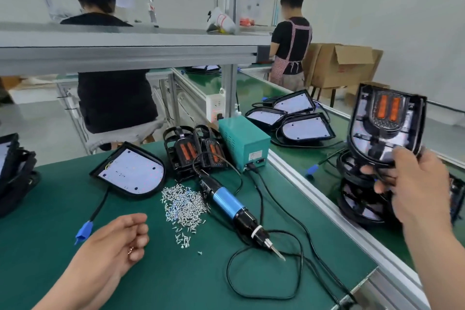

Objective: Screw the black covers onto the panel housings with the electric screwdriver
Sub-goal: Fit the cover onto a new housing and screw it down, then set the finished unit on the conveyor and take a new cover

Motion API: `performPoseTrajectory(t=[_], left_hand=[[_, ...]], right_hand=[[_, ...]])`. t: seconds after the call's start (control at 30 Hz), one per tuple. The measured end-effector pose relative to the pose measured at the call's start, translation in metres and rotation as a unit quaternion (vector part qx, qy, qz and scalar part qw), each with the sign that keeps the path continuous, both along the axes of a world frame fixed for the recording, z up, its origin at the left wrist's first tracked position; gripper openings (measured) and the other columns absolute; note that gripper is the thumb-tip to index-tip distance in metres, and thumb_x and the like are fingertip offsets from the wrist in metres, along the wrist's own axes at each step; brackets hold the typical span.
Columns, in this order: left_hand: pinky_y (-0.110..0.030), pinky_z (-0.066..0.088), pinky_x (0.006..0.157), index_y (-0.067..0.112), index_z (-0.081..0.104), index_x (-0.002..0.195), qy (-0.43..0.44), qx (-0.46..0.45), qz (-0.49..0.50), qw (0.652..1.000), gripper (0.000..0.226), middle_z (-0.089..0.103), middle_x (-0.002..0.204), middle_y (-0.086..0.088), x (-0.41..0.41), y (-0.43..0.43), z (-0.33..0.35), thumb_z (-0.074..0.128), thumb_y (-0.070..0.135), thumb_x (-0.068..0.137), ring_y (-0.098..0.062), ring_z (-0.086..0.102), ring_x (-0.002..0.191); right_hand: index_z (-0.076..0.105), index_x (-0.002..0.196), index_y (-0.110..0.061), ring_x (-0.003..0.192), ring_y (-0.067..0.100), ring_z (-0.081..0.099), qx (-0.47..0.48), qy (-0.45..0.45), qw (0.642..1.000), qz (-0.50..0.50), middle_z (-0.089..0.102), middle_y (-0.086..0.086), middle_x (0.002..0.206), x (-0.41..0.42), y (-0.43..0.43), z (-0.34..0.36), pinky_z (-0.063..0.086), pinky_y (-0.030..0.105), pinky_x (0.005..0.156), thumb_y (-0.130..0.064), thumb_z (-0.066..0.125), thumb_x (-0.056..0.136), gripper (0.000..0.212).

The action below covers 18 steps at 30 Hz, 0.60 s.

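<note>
The right hand (415, 189) is gripping a black cover (385, 131), raised at the right. The panel housing (130, 171) is lying well to its left, past the electric screwdriver (234, 206), whose axis is running far-left to near-right. The left hand (118, 241), nearer the housing, is resting loosely curled, seemingly empty.

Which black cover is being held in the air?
The black cover at far right, gripped at its lower edge by the right hand; the other covers stand beside the teal power box or lie stacked under that hand.
</note>
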<state>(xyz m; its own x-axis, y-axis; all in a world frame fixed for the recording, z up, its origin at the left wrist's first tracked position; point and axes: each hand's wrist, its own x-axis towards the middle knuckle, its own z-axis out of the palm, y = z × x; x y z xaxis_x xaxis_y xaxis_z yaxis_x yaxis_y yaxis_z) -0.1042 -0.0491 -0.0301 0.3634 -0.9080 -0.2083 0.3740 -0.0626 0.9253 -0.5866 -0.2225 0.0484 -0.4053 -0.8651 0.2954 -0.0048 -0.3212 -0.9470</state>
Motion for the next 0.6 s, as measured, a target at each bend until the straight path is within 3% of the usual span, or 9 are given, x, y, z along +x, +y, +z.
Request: performPoseTrajectory(t=[0.1, 0.27, 0.37, 0.5, 0.6], left_hand=[[-0.025, 0.044, 0.043, -0.010, 0.061, 0.119, 0.011, -0.001, -0.008, 1.000, 0.035, 0.064, 0.087, -0.018, 0.002, -0.003, -0.004, 0.033, -0.021, 0.100, -0.024, 0.054, 0.071], [-0.023, 0.041, 0.040, -0.010, 0.061, 0.116, 0.001, 0.004, -0.005, 1.000, 0.033, 0.065, 0.086, -0.019, 0.006, -0.008, -0.010, 0.034, -0.021, 0.101, -0.019, 0.056, 0.062], [-0.021, 0.035, 0.035, -0.011, 0.061, 0.113, 0.001, 0.002, 0.009, 1.000, 0.030, 0.067, 0.083, -0.021, 0.005, -0.011, -0.011, 0.034, -0.018, 0.104, -0.013, 0.057, 0.050], [-0.020, 0.029, 0.036, -0.011, 0.062, 0.114, 0.009, 0.008, 0.010, 1.000, 0.028, 0.072, 0.077, -0.019, 0.008, -0.012, -0.012, 0.036, -0.017, 0.104, -0.012, 0.053, 0.046], [-0.019, 0.028, 0.037, -0.012, 0.061, 0.114, 0.016, 0.011, 0.007, 1.000, 0.028, 0.071, 0.076, -0.020, 0.009, -0.013, -0.012, 0.036, -0.017, 0.104, -0.012, 0.051, 0.045]], right_hand=[[0.067, 0.115, -0.017, 0.075, 0.033, 0.080, 0.014, 0.016, 1.000, -0.010, 0.082, 0.008, 0.106, -0.027, -0.005, -0.001, 0.044, 0.026, 0.036, -0.037, 0.055, 0.093, 0.032], [0.067, 0.110, -0.020, 0.077, 0.030, 0.081, 0.042, -0.010, 0.999, -0.024, 0.082, 0.009, 0.100, -0.051, -0.003, 0.003, 0.058, 0.024, 0.048, -0.038, 0.059, 0.100, 0.022], [0.064, 0.124, -0.012, 0.079, 0.033, 0.081, 0.033, -0.025, 0.998, -0.037, 0.082, 0.011, 0.100, -0.061, -0.002, 0.006, 0.062, 0.027, 0.055, -0.042, 0.063, 0.097, 0.040], [0.052, 0.143, -0.029, 0.070, 0.024, 0.078, 0.052, 0.003, 0.993, -0.109, 0.081, -0.001, 0.095, -0.073, -0.008, 0.002, 0.062, 0.037, 0.056, -0.066, 0.068, 0.087, 0.069], [0.056, 0.138, -0.043, 0.087, 0.018, 0.077, 0.052, 0.045, 0.978, -0.198, 0.078, -0.013, 0.105, -0.090, -0.017, -0.007, 0.062, 0.050, 0.085, -0.074, 0.068, 0.082, 0.065]])
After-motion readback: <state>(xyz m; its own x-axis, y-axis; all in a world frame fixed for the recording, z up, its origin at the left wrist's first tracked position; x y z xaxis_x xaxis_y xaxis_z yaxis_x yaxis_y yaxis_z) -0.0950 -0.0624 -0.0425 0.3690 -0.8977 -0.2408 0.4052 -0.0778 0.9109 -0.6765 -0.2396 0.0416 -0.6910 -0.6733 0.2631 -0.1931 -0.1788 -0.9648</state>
